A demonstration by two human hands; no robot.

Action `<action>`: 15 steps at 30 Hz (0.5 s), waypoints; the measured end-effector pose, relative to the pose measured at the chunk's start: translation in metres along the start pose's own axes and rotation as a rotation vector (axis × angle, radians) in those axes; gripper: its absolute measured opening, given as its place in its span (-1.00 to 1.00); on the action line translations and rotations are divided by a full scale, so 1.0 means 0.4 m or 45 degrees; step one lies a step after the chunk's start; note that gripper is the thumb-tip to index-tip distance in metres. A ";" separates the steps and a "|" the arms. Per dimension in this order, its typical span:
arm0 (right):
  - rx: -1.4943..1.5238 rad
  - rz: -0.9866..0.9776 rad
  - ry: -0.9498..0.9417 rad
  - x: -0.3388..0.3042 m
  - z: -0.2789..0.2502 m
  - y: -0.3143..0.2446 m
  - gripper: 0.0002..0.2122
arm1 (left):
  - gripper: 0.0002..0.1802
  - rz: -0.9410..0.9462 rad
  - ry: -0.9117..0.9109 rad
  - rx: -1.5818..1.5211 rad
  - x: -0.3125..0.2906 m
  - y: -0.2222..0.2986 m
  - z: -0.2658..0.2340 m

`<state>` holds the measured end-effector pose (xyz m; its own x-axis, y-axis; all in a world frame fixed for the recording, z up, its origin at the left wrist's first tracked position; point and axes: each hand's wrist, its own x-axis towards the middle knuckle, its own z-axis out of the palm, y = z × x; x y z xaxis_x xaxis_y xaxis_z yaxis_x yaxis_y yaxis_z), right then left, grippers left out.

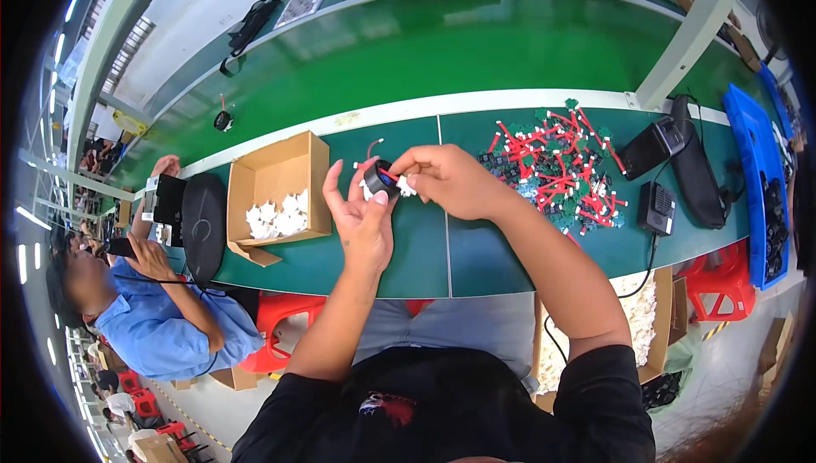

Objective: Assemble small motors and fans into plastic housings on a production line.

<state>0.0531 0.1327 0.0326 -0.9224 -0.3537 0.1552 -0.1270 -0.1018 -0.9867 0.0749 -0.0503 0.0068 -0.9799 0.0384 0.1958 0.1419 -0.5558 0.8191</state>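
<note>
My left hand (365,229) holds a black ring-shaped housing (375,179) between thumb and fingers, above the green tabletop. A short red wire shows at the housing's opening. My right hand (450,181) is closed beside it, its thumb and forefinger pinching a small white plastic piece (406,185) against the housing's right side. The fingers partly hide how the piece and the wire meet. Left of my hands stands an open cardboard box (319,187) with small white plastic pieces (280,216) inside. To the right lies a heap of small circuit boards with red wires (557,170).
A black boxy device (653,147), a smaller corded one (657,208) and a black case (701,174) lie right of the heap. Beyond is a blue tray (752,182) of black parts. A green conveyor belt (425,46) carries one wired part (223,119). A co-worker (170,318) sits at left.
</note>
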 end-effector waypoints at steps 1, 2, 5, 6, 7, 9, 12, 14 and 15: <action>0.054 0.050 -0.035 0.000 -0.011 -0.004 -0.91 | -0.21 -0.015 -0.026 -0.017 0.000 0.002 -0.001; 0.105 0.103 -0.067 0.000 -0.022 -0.009 -0.90 | -0.17 -0.032 -0.053 -0.037 0.001 0.004 0.001; 0.129 0.201 0.001 0.002 -0.031 -0.020 -0.90 | -0.20 -0.033 -0.148 -0.052 0.004 -0.005 -0.013; 0.139 0.208 -0.001 0.004 -0.029 -0.025 -0.90 | -0.25 -0.024 -0.167 -0.050 0.006 -0.010 -0.017; 0.138 0.210 -0.009 0.004 -0.024 -0.023 -0.90 | -0.25 -0.020 -0.160 -0.050 0.006 -0.012 -0.023; 0.281 0.220 0.004 0.003 -0.017 -0.017 -0.92 | -0.29 -0.059 -0.149 -0.087 0.008 -0.012 -0.021; 0.300 0.239 0.026 0.000 -0.010 -0.029 -0.94 | -0.39 -0.071 -0.159 -0.112 0.005 -0.006 -0.018; 0.256 0.226 0.030 0.000 -0.008 -0.025 -0.95 | -0.42 -0.088 -0.157 -0.128 0.004 -0.005 -0.016; 0.212 0.213 0.034 -0.001 -0.008 -0.023 -0.95 | -0.46 -0.090 -0.175 -0.142 0.004 -0.005 -0.017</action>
<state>0.0533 0.1368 0.0415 -0.9352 -0.3539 -0.0136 0.0885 -0.1964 -0.9765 0.0722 -0.0548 0.0017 -0.9574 0.1894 0.2180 0.0495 -0.6359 0.7702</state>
